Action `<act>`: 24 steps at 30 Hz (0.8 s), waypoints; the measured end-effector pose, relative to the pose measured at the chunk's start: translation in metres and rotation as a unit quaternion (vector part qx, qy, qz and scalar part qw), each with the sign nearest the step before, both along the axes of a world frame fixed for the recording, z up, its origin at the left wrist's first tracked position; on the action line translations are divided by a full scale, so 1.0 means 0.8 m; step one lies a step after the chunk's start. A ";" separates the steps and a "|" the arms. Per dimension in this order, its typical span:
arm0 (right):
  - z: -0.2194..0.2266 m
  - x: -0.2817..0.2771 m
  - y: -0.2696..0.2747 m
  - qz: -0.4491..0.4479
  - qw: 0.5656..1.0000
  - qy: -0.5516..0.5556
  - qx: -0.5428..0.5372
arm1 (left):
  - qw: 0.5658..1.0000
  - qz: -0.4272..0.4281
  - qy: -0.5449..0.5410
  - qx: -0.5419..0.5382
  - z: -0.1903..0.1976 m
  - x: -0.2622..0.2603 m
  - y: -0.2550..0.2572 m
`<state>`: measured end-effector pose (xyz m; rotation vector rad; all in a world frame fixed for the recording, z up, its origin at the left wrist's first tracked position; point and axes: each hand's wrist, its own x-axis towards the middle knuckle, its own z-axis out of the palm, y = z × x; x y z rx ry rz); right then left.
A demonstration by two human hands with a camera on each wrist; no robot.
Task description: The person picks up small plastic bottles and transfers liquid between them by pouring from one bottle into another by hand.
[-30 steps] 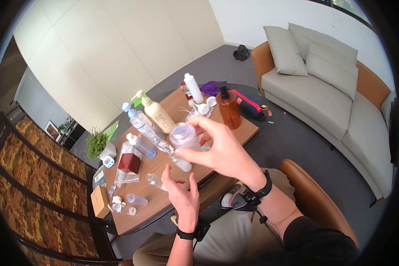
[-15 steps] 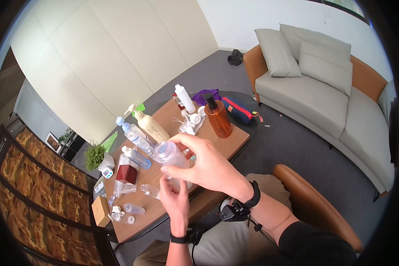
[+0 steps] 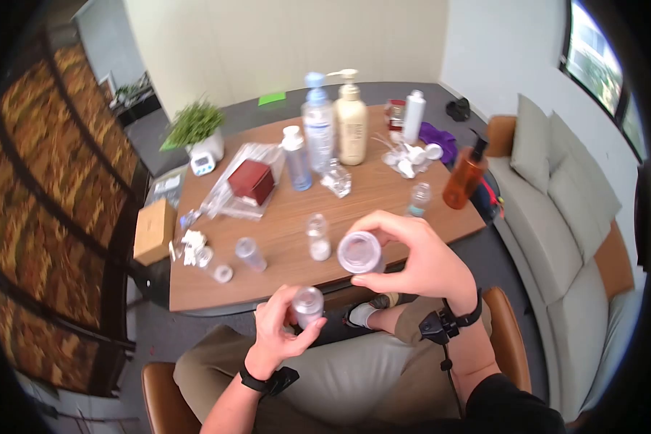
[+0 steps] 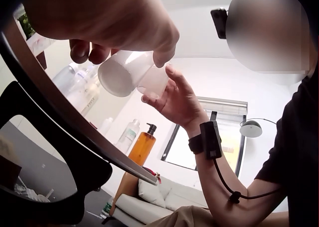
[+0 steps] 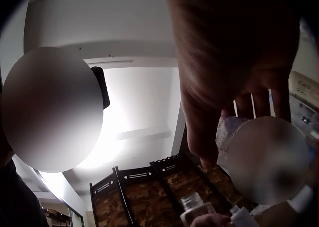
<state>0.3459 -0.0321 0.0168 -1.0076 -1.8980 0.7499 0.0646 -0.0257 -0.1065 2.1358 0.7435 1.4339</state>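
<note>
My right hand (image 3: pixel 423 260) holds a clear, wide-mouthed plastic bottle (image 3: pixel 359 253) between thumb and fingers, its round opening turned up toward the head camera. Lower and to the left, my left hand (image 3: pixel 278 325) grips a small clear bottle (image 3: pixel 308 305), thumb on one side and fingers on the other. The left wrist view shows this bottle's round whitish base (image 4: pixel 117 80) close to the right hand's bottle (image 4: pixel 152 82), which it partly overlaps. In the right wrist view its bare neck (image 5: pixel 192 201) shows. Both hands are above the table's near edge.
On the wooden table (image 3: pixel 217 289) stand a small clear bottle (image 3: pixel 318 239), pump bottles (image 3: pixel 352 119), an amber pump bottle (image 3: pixel 465 177) and a dark red box (image 3: pixel 252 182) on a plastic bag. White caps and tubes (image 3: pixel 411 158) lie at the back right. A cardboard box (image 3: pixel 154 231) is at left.
The head view has turned and levelled, bringing the whole tabletop into sight. My left hand, earlier spread beneath the right hand's bottle, now grips a small bottle. My right hand keeps its bottle.
</note>
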 end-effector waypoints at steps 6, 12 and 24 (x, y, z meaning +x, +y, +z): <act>-0.002 -0.039 0.005 0.005 0.997 -0.066 0.049 | 0.999 0.037 0.032 0.023 0.023 -0.022 0.001; -0.009 -0.043 0.006 -0.014 0.991 -0.108 0.083 | 0.994 0.084 0.045 0.050 0.005 -0.014 0.009; -0.010 -0.047 0.002 -0.027 0.982 -0.139 0.128 | 0.994 0.080 0.049 0.054 0.004 -0.006 0.005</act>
